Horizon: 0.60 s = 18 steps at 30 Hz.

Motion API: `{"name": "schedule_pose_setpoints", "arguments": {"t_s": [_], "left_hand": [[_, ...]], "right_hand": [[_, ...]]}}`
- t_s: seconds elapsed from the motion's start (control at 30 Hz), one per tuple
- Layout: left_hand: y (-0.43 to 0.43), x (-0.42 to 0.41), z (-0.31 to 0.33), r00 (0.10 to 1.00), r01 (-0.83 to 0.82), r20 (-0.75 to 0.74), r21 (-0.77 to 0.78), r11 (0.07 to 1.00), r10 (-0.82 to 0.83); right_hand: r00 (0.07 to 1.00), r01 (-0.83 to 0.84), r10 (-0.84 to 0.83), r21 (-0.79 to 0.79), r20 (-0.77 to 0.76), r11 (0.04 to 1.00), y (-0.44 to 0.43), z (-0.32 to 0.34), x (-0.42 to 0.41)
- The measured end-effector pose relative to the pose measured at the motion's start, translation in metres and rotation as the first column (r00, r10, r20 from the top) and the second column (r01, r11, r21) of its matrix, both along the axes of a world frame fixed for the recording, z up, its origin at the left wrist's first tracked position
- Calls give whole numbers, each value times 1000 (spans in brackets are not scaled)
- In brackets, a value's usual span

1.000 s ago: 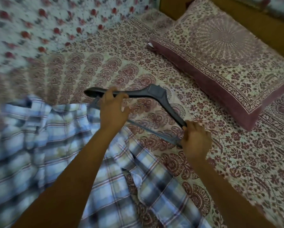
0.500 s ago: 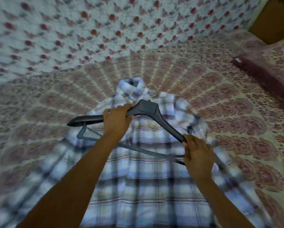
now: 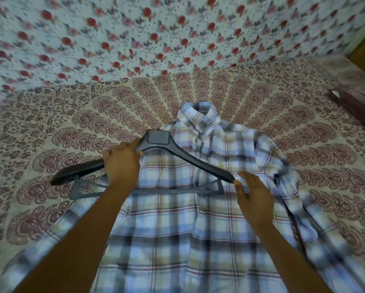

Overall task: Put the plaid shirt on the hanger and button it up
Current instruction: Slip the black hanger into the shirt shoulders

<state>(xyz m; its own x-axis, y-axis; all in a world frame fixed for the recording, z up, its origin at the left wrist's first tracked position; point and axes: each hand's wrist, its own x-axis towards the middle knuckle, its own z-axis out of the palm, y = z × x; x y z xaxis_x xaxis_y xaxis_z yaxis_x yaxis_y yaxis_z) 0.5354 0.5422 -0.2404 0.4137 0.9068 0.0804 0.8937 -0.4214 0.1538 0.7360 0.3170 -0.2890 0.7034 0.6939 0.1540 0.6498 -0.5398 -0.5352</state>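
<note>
A blue, white and cream plaid shirt (image 3: 198, 218) lies flat on the bed, collar (image 3: 198, 115) pointing away from me. Above its chest I hold a dark grey plastic hanger (image 3: 190, 161), tilted with its left arm out past the shirt. My left hand (image 3: 120, 163) grips the hanger's left arm near the neck. My right hand (image 3: 255, 197) sits just below the hanger's right tip, fingers spread and relaxed, fingertips close to the tip; I cannot tell if they touch it. The hanger's hook is not visible.
The bed is covered with a cream and maroon patterned sheet (image 3: 92, 123). A floral fabric with red flowers (image 3: 135, 39) rises behind it. A maroon patterned pillow (image 3: 359, 104) lies at the right edge.
The view swung left from the pillow to the shirt. The hanger came over the shirt's chest and shifted left. My right hand let go of the hanger's right end and opened.
</note>
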Motion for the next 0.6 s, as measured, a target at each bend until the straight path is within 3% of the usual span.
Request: {"name": "schedule_pose_setpoints", "arguments": {"t_s": [0.07, 0.27, 0.43, 0.6], "left_hand": [[15, -2, 1, 999, -34, 0, 23, 999, 34], [59, 3, -6, 989, -134, 71, 20, 991, 132], [88, 18, -19, 954, -238, 164, -95, 967, 251], [111, 22, -44, 944, -252, 191, -109, 962, 269]], "right_hand": [[994, -9, 8, -9, -108, 1000, 12, -8, 7], [971, 57, -69, -60, -229, 997, 55, -28, 26], [980, -80, 53, -136, -193, 988, 111, -42, 41], [985, -128, 88, -293, -146, 948, 166, -62, 57]]}}
